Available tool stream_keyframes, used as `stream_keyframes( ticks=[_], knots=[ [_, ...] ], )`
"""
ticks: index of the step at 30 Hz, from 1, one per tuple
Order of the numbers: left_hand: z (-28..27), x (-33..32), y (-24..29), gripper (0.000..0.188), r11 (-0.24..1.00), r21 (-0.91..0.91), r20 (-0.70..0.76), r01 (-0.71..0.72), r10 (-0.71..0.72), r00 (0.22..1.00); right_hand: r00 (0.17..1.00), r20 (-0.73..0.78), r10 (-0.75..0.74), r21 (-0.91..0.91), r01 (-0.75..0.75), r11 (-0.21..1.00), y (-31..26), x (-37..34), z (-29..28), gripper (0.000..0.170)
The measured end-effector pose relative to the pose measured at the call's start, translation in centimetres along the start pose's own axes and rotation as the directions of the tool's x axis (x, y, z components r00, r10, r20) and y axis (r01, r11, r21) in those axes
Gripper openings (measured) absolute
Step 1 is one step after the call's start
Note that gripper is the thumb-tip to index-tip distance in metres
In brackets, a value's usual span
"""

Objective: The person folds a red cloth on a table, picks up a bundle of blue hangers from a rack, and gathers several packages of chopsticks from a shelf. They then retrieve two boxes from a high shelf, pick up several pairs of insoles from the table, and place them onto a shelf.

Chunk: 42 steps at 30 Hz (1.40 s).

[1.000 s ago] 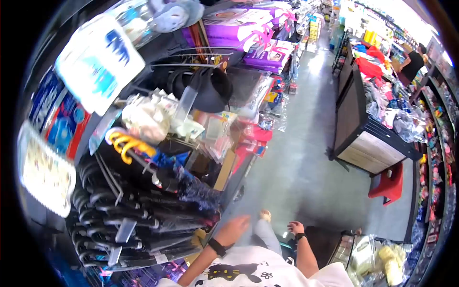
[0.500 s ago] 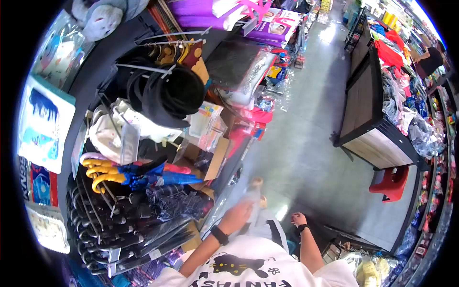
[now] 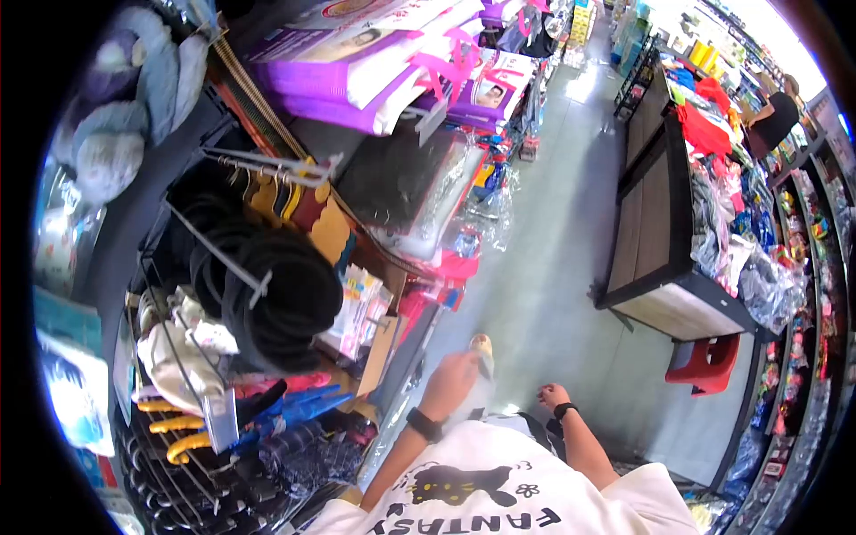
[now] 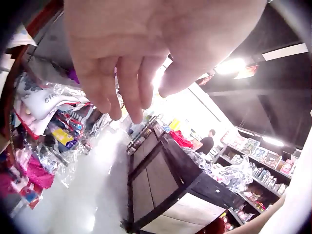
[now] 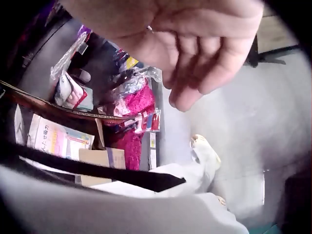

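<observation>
My left hand (image 3: 450, 383) hangs in front of the body with nothing in it, its fingers loosely bent. Seen close in the left wrist view, the same hand (image 4: 146, 44) has its fingers spread a little over the aisle. On the other side my right hand (image 3: 555, 395) hangs lower, also holding nothing. In the right wrist view its fingers (image 5: 192, 83) are loosely curled above the floor. Nearest the left hand are a cardboard box (image 3: 382, 355) and dark folded umbrellas (image 3: 308, 459) on the left shelving.
Black looped goods (image 3: 285, 294), yellow-handled umbrellas (image 3: 187, 446) and purple packages (image 3: 334, 80) fill the left shelving. Metal hooks (image 3: 223, 245) jut out there. The grey aisle floor (image 3: 535, 267) runs ahead. A wood-sided display bin (image 3: 655, 214), a red stool (image 3: 704, 364) and a person (image 3: 774, 120) are right.
The view has advanced along the aisle: the umbrellas and black looped goods have slid down and left, and the purple packages look nearer. Both hands stay empty.
</observation>
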<state>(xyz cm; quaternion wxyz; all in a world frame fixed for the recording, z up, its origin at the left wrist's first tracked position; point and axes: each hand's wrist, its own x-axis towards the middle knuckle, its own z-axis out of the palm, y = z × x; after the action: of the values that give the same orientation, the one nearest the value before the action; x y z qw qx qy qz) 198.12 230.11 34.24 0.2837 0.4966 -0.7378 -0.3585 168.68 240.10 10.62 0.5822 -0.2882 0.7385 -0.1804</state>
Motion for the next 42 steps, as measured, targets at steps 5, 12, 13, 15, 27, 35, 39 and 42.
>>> stream_keyframes(
  ticks=[5, 12, 13, 15, 27, 35, 39, 42],
  knots=[
    [-0.8, 8.1, 0.0, 0.021, 0.997, -0.076, -0.061, 0.023, -0.028, 0.998, 0.991, 0.030, -0.131, -0.057, 0.133, 0.990, -10.0, 6.5, -3.8, 0.021],
    [-0.6, 15.9, -1.6, 0.018, 0.999, -0.041, -0.082, 0.026, -0.029, 0.996, 0.951, 0.001, -0.310, 0.065, 0.309, 0.949, -20.5, 11.7, -6.4, 0.020],
    [-0.7, 16.7, -1.5, 0.018, 0.998, -0.020, -0.069, 0.053, -0.054, 0.996, 0.942, 0.013, -0.335, 0.070, 0.333, 0.940, -21.4, 11.8, -6.5, 0.020],
    [-1.0, 18.1, -1.5, 0.018, 0.995, 0.008, -0.069, 0.101, -0.100, 0.993, 0.935, 0.053, -0.349, 0.041, 0.348, 0.937, -23.0, 13.0, -6.7, 0.021],
    [2.1, 28.9, -1.5, 0.019, 0.933, 0.003, -0.408, 0.359, -0.327, 0.853, 0.852, 0.331, -0.407, -0.041, 0.443, 0.895, -33.5, 27.2, -14.8, 0.020],
    [7.1, 42.5, 0.9, 0.016, 0.953, 0.055, -0.382, 0.298, -0.255, 0.888, 0.855, 0.299, -0.424, -0.028, 0.452, 0.892, -41.2, 33.7, -26.0, 0.019],
    [8.2, 47.4, 1.7, 0.018, 0.946, 0.137, -0.312, 0.294, -0.240, 0.919, 0.872, 0.240, -0.426, -0.034, 0.446, 0.895, -41.9, 35.5, -30.1, 0.019],
    [8.0, 51.1, 1.5, 0.022, 0.938, 0.120, -0.289, 0.325, -0.280, 0.916, 0.891, 0.207, -0.405, 0.056, 0.403, 0.914, -42.9, 36.6, -31.8, 0.019]
  ],
)
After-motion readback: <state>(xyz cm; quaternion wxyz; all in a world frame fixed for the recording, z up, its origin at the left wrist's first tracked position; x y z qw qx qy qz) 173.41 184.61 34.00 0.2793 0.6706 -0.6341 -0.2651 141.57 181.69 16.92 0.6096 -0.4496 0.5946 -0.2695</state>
